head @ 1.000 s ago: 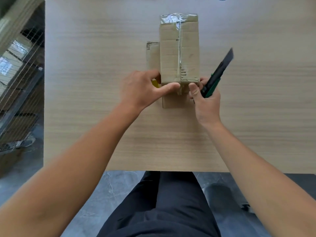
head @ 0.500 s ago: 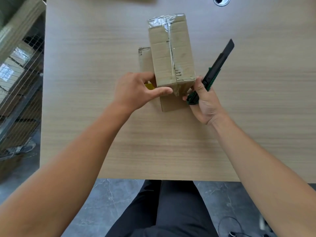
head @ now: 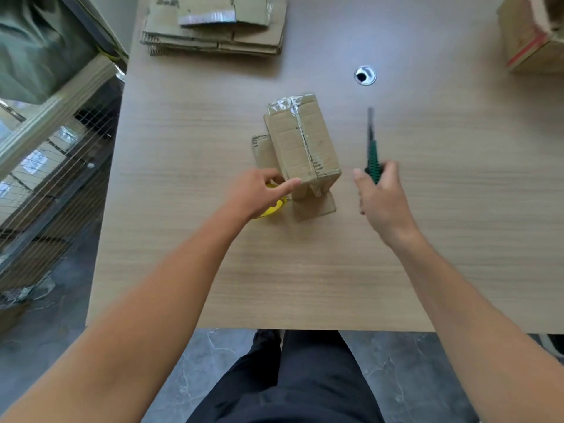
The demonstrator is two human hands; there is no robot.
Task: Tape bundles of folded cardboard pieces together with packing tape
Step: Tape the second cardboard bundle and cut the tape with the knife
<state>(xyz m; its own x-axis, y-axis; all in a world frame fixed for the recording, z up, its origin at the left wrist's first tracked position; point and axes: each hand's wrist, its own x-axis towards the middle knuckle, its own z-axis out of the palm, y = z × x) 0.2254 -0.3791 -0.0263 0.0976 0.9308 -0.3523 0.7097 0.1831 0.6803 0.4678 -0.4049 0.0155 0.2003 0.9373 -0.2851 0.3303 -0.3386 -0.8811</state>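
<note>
Taped bundle (head: 302,145) sits on table (head: 213,270). Left hand (head: 256,193) grips roll (head: 273,210), thumb steadying bundle's near end. Right hand (head: 383,193) holds knife (head: 373,154) just beside it, blade away, likely for cutting tape.

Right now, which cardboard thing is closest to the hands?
The brown taped cardboard bundle mid-table, beside the left hand; the flat cardboard stack and red-striped cardboard box lie far back.

The left hand (head: 259,195) holds a tape roll (head: 274,209) at the left of the bundle (head: 302,141); the right hand (head: 383,198) grips a knife (head: 373,154) at its right.
</note>
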